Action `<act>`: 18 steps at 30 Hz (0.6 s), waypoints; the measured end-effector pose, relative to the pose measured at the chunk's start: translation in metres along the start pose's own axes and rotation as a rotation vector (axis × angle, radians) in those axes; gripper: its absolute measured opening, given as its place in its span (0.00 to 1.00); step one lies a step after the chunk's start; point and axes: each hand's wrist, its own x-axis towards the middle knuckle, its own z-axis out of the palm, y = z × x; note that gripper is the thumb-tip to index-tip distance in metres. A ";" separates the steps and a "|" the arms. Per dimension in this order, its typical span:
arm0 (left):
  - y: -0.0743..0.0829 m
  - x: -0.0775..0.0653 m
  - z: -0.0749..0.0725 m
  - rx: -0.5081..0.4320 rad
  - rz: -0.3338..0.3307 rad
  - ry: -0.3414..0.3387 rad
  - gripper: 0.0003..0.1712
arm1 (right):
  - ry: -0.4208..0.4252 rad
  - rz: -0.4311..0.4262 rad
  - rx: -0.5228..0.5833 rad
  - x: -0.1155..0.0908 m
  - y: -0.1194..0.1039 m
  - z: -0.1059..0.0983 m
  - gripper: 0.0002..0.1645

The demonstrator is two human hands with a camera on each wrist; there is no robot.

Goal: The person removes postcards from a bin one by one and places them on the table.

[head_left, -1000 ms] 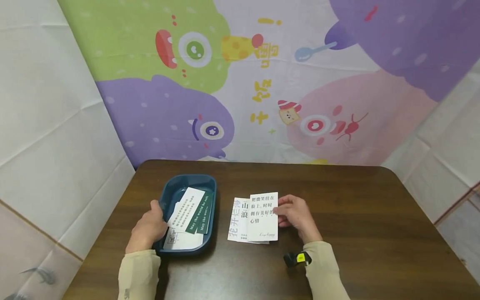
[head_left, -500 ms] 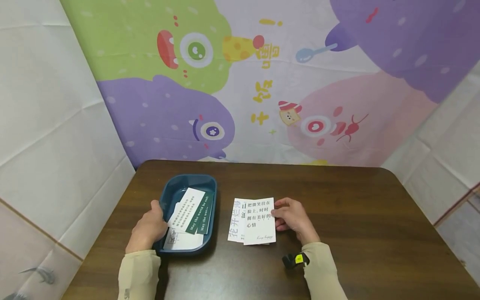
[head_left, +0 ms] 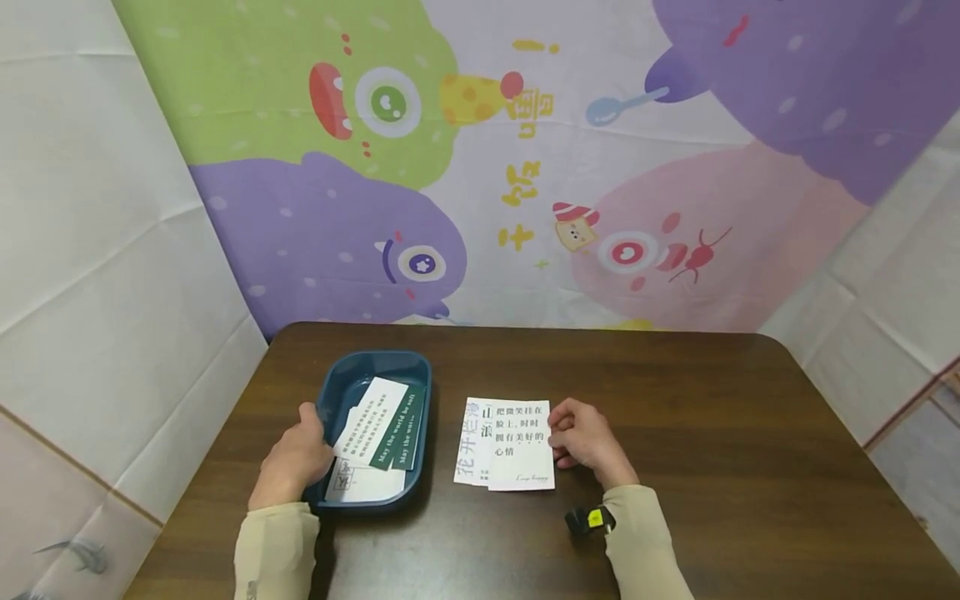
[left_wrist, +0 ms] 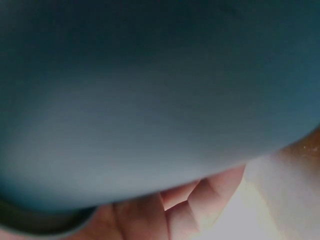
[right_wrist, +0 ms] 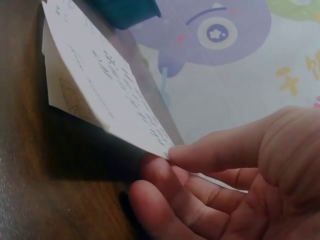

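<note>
My right hand (head_left: 592,442) pinches the right edge of a white card (head_left: 522,467) printed with black Chinese characters. In the right wrist view, thumb and fingertips meet at the card's edge, and the card slants over another card beneath it. That card overlaps other white cards, one with purple lettering (head_left: 468,442). To the left, my left hand (head_left: 292,458) holds the left side of a dark blue plastic tray (head_left: 386,358), its fingers showing under the tray's side in the left wrist view. Inside lie green cards (head_left: 397,429) and white cards (head_left: 367,485), partly overlapping.
The brown wooden table (head_left: 720,433) extends to the right and in front of the cards. A cartoon-printed cloth (head_left: 510,292) hangs behind it, with pale panels at both sides. A black strap with a yellow label (head_left: 595,518) is at the right wrist.
The right hand has brought the pinched card slightly nearer to me, lower over the other cards. It shifted left, then a little back right. The left hand and tray stay in place.
</note>
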 end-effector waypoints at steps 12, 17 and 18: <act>-0.001 0.001 0.000 -0.003 -0.004 -0.011 0.38 | 0.008 0.006 -0.069 -0.002 -0.002 0.000 0.13; 0.000 0.001 0.000 -0.003 -0.001 -0.010 0.38 | 0.023 -0.029 -0.115 -0.002 -0.002 0.003 0.14; 0.000 0.001 0.000 -0.004 -0.001 -0.010 0.38 | 0.027 -0.038 -0.131 -0.002 -0.002 0.003 0.14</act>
